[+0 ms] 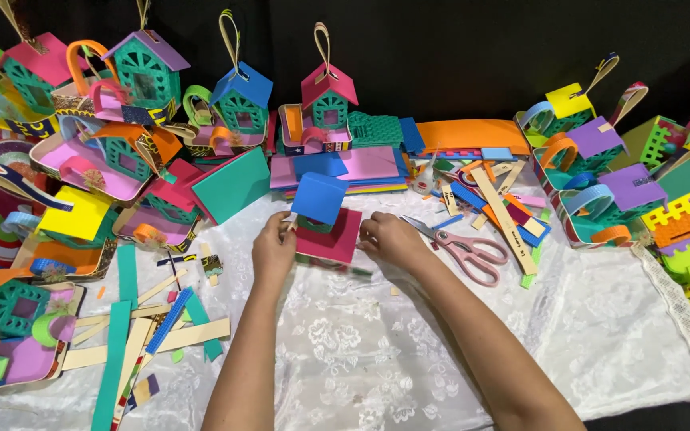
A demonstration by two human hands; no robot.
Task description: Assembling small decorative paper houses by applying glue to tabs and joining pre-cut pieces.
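Centrally: blue-roofed foam house (319, 209), pink base, between hands.

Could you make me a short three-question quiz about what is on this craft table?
1. True or false: both hands touch the small house with the blue roof.
2. What lies just beside the right hand: A) a glue gun, B) pink-handled scissors, C) a paintbrush?
3. What covers the table under the left hand?

Key:
1. True; both hands rest on its pink base.
2. B.
3. A white lace cloth.
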